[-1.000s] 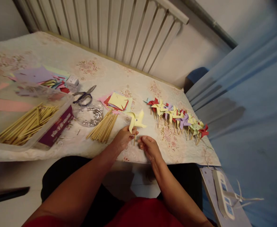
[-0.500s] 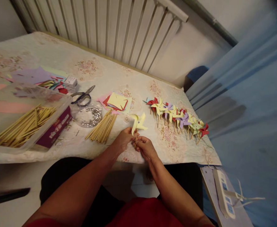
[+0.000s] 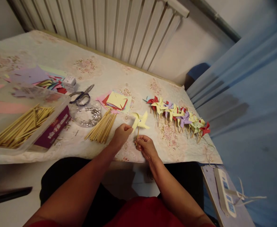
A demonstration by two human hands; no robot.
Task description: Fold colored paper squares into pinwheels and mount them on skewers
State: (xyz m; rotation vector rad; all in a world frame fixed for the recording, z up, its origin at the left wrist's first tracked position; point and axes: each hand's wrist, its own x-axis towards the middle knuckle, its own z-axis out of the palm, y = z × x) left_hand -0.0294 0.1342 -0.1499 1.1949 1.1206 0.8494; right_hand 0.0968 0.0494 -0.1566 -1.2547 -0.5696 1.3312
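Since half a second ago, the yellow pinwheel (image 3: 140,120) sits a little higher and the left hand (image 3: 121,135) now pinches a blade edge, not the stick. The right hand (image 3: 146,146) is closed around the stick, apparently; its lower end is hidden. The stick stands nearly upright above the counter (image 3: 133,78) edge.

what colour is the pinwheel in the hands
Pale yellow pinwheel with a silver centre pin, clearest in the head view.
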